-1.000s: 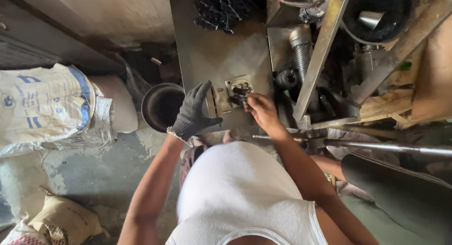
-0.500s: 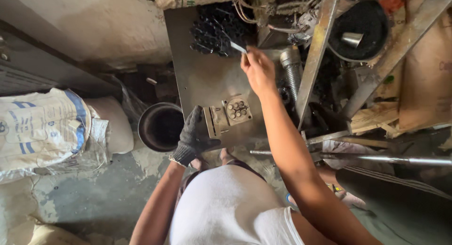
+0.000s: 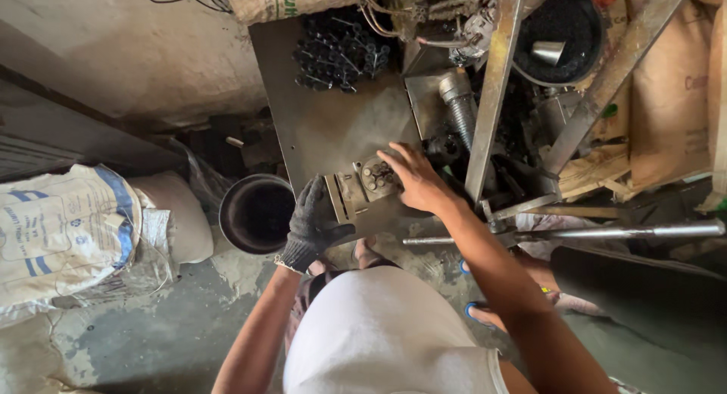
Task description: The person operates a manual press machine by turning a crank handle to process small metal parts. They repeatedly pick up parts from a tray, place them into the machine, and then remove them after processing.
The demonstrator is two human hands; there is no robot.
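View from above of a person in a white sleeveless top standing at a grey metal tabletop (image 3: 326,129).

The left hand (image 3: 314,224), in a dark work glove, rests at the near edge of the tabletop with fingers curled loosely against a small metal jig plate (image 3: 356,189). It seems placed there to steady the plate. It is not closed around anything that can be seen.

The right hand (image 3: 409,178) is bare. It lies palm down at the 3 o'clock side of the jig, fingers spread and reaching onto a round fitting studded with pegs (image 3: 376,174). Whether the fingertips pinch a small piece cannot be told.

At 12 o'clock from the jig, at the far end of the tabletop, lies a heap of short black parts (image 3: 337,49), within arm's reach. At 9 o'clock from the gloved hand, a dark round bucket (image 3: 256,212) stands on the floor just beside the tabletop edge, probably to catch pieces. Further toward 9 o'clock lies a white sack with blue print (image 3: 68,235). At 3 o'clock a long steel rod (image 3: 575,233) runs level, and angled steel bars (image 3: 496,76) cross cluttered machinery.
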